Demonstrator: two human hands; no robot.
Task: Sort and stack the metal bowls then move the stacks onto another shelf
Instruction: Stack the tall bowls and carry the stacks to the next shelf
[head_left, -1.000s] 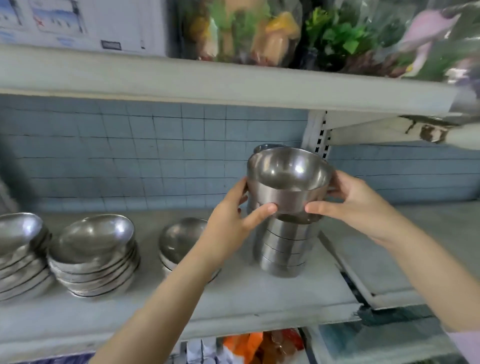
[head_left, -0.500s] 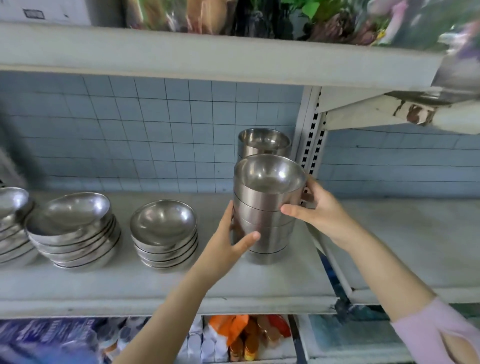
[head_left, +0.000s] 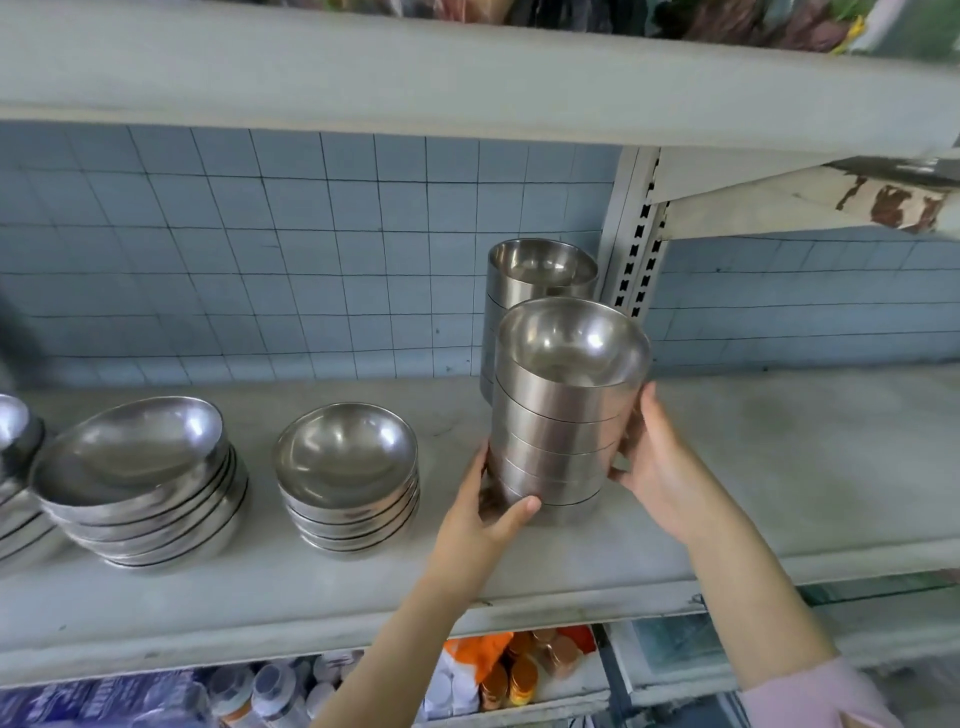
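Head camera faces shelf (head_left: 311, 587) (near, angled down)

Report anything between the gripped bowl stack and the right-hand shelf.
Nothing visible. Left hand and right hand grip the stack of straight-sided steel bowls; the grey shelf rightward is bare; the slotted white upright stands behind.

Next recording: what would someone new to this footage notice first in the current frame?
The tall stack of steel bowls at centre right of the shelf draws the eye first, gripped near its base by the left hand and along its side by the right hand. A second tall stack stands just behind it, and low stacks of wider bowls sit further left.
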